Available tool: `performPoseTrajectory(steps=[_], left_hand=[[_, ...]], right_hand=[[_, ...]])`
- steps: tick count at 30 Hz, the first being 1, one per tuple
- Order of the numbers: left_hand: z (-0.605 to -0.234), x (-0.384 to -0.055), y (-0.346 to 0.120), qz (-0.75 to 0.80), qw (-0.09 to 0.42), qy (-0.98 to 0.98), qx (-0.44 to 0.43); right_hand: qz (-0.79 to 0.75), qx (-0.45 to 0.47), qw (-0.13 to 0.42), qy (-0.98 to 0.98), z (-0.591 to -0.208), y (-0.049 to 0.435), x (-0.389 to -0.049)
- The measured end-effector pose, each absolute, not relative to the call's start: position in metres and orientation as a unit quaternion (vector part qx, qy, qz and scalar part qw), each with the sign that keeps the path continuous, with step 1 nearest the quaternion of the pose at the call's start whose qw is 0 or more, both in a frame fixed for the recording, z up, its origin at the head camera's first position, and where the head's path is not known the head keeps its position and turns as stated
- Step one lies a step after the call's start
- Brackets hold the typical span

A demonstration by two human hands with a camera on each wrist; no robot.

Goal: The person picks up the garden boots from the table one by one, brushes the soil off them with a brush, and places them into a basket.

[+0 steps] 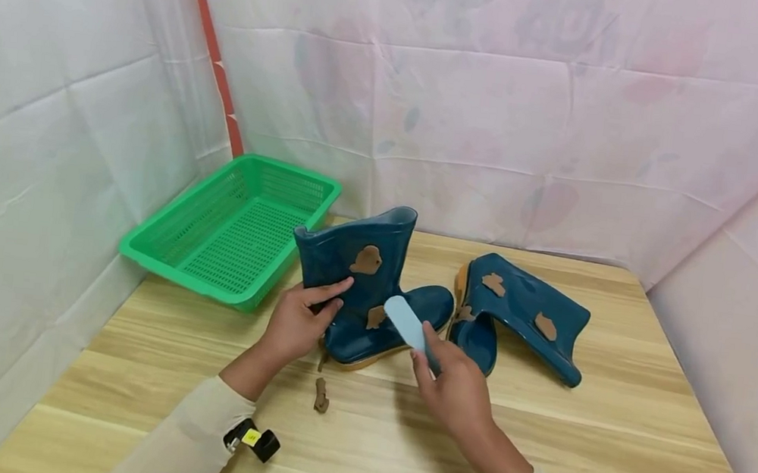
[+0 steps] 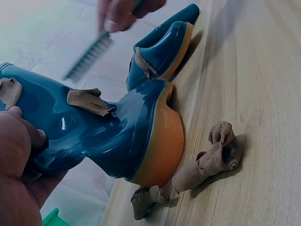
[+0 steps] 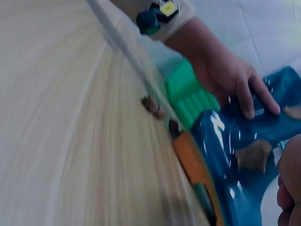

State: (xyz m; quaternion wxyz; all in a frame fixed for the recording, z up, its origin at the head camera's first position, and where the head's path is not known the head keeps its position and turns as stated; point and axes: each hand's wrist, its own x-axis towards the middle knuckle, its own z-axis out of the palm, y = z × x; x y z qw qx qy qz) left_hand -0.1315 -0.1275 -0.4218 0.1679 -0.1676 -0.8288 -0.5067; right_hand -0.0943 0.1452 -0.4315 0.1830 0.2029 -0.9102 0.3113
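Note:
A dark blue rain boot (image 1: 328, 262) with an orange sole stands upright on the table. My left hand (image 1: 295, 324) grips its shaft from behind, thumb and index finger on the near side. Brown clay-like patches stick to it, one on the shaft (image 1: 367, 260) and another near the ankle (image 1: 376, 317). In my right hand (image 1: 463, 389) is a light blue brush (image 1: 405, 321), held just off the boot by the ankle patch. The left wrist view shows its bristles (image 2: 89, 59), slightly blurred, facing the boot. Rolled brown lumps (image 2: 202, 165) lie by the heel.
The matching boot (image 1: 527, 300) lies on its side to the right, with several brown patches on it. A green plastic basket (image 1: 138, 247) stands at the back left. White cloth walls (image 1: 465, 123) enclose the wooden table (image 1: 606, 441) at the back and sides.

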Motion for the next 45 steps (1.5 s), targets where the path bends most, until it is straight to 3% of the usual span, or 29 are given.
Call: performPoseTrajectory(steps=[4, 9, 12, 17, 26, 35, 42, 45], left_hand=[[-0.423, -0.127, -0.128, -0.507, 0.166, -0.831, -0.158], [-0.426, -0.122, -0.126, -0.511, 0.15, -0.832, -0.154], [-0.426, -0.123, -0.124, -0.509, 0.146, -0.833, -0.161], [-0.426, -0.122, -0.125, -0.507, 0.15, -0.835, -0.151], [-0.425, -0.126, -0.123, -0.508, 0.147, -0.833, -0.162], [-0.423, -0.13, -0.127, -0.509, 0.159, -0.831, -0.159], [-0.424, -0.133, -0.127, -0.512, 0.159, -0.829, -0.158], [-0.423, -0.133, -0.127, -0.514, 0.159, -0.828, -0.156]], right_hand=[[0.312, 0.218, 0.174, -0.908, -0.431, 0.139, -0.091], [0.288, 0.144, 0.127, -0.938, -0.435, 0.147, -0.085], [0.295, 0.146, 0.148, -0.933, -0.436, 0.15, -0.081], [0.3, 0.224, 0.199, -0.906, -0.434, 0.138, -0.079], [0.283, 0.159, 0.163, -0.932, -0.435, 0.15, -0.084], [0.295, 0.23, 0.207, -0.904, -0.426, 0.133, -0.089], [0.279, 0.17, 0.159, -0.932, -0.431, 0.149, -0.094], [0.289, 0.164, 0.165, -0.929, -0.433, 0.154, -0.096]])
